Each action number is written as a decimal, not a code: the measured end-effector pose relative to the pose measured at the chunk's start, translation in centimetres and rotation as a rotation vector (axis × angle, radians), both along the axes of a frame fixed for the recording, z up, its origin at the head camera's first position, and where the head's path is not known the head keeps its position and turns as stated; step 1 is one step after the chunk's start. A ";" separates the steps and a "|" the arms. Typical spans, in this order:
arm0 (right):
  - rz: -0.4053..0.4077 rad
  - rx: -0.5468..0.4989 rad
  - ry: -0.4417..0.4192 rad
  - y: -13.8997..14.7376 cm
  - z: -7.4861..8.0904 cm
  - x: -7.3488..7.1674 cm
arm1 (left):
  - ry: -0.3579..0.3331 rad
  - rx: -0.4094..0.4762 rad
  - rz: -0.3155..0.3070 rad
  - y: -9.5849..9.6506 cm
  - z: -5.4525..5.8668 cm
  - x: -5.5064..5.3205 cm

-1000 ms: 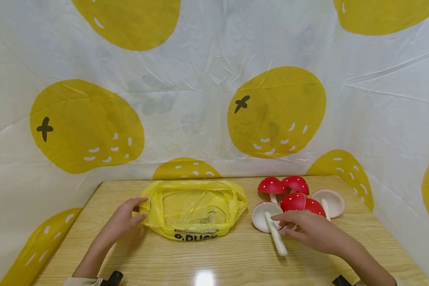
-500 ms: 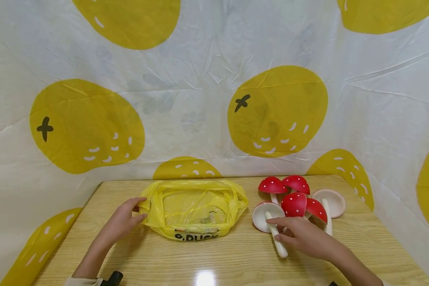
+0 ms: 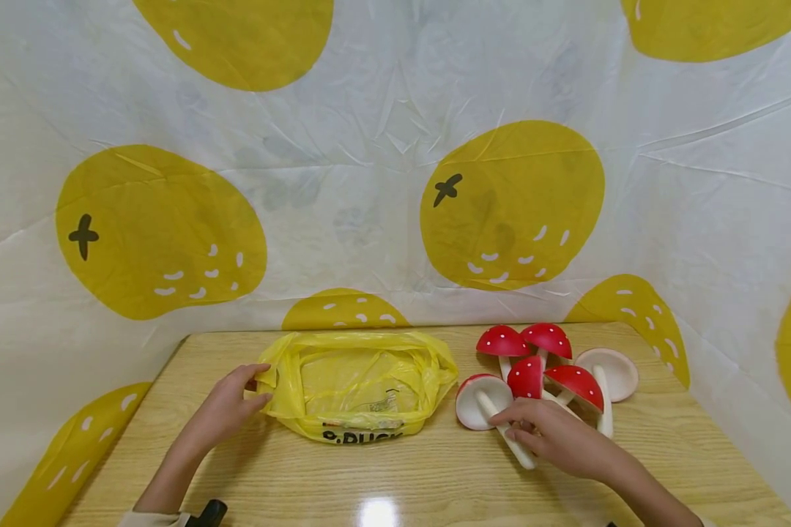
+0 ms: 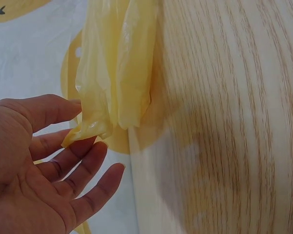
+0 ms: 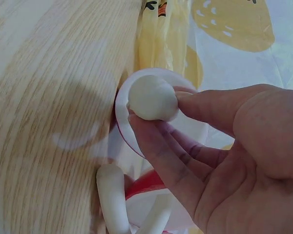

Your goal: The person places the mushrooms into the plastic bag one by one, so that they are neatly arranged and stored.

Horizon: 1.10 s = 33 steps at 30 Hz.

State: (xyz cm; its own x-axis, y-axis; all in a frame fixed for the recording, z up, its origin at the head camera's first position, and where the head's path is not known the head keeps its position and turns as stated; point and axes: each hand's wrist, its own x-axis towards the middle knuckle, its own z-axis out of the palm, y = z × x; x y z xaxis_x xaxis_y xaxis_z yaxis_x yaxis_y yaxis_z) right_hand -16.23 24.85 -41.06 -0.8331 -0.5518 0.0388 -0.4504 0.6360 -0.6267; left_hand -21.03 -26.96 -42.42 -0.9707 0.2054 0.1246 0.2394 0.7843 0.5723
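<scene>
A yellow plastic bag with black lettering lies on the table, its mouth spread open. At the bag's left end, my left hand pinches its edge; the left wrist view shows the thin plastic between thumb and fingers. My right hand grips the white stem of a toy mushroom between thumb and fingertips. This mushroom's pale underside faces me, its red rim showing, and its stem points toward the near side. Just behind and right of that hand are several more red, white-dotted toy mushrooms.
The mushrooms lie crowded together on the right of the wooden table, one upturned with its pale underside showing at the far right. A white cloth with yellow fruit print hangs behind the table and along its sides.
My right hand has closed on the stem and shifted slightly left, tilting the mushroom. Two red caps beside it have moved apart. The left hand and bag stay put.
</scene>
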 end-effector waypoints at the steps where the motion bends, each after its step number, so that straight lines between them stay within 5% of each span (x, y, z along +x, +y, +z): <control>1: 0.000 0.001 0.000 0.0 0.0 0.0 | -0.002 0.002 0.000 0.0 0.0 0.0; 9: -0.023 0.034 -0.005 -0.2 0.0 0.2 | -0.020 -0.004 0.002 0.0 0.0 -0.1; 23: 0.012 -0.069 0.000 -0.4 0.0 0.4 | -0.016 -0.012 -0.006 0.1 -0.1 -0.2; 33: -0.031 -0.075 -0.096 -0.9 0.3 0.3 | -0.012 -0.017 -0.004 0.1 0.0 -0.2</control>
